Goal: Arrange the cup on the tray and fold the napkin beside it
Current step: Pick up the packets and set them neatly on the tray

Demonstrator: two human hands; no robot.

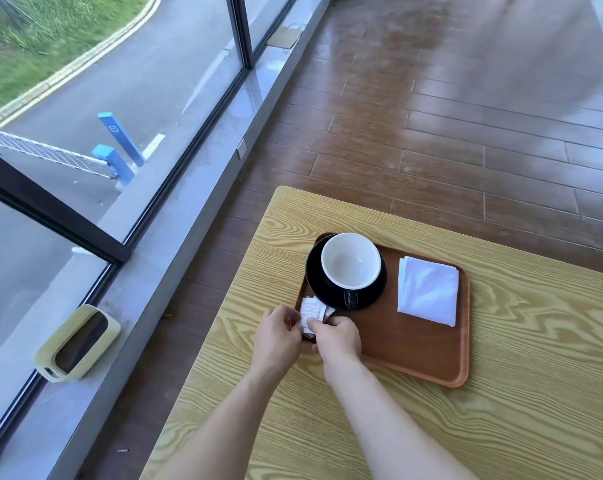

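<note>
1. White cup [350, 260] upright and empty on a black saucer [346, 271], handle turned toward the near edge; saucer seated in the far-left part of the brown tray [414, 348], probably to leave the right half free.
2. Folded white napkin [428, 289] flat on the tray just right of the saucer, apart from it, edges roughly square to the tray rim; judged already in its place beside the cup.
3. Tray resting on the yellow wood-grain counter [501, 410], set near the counter's far-left corner, close to the window side.
4. Small white paper slip [310, 312], printed and creased like a receipt, at the tray's near-left corner, touching or just beside the saucer's edge; a darker scrap under it, too small to identify.
5. Left hand [277, 332] curled, fingertips pinching the slip's left edge from outside the tray rim.
6. Right hand [338, 336] closed over the slip's near end, thumb and forefinger gripping it, knuckles up, wrist over the tray's near-left edge.
7. Both forearms bare, reaching forward and converging at that corner; grip from two sides suggests folding or tidying the slip, likely a last clean-up with the main arrangement largely done.
8. Caution judged for the next move: saucer rim right by the fingers, easily nudged.
</note>
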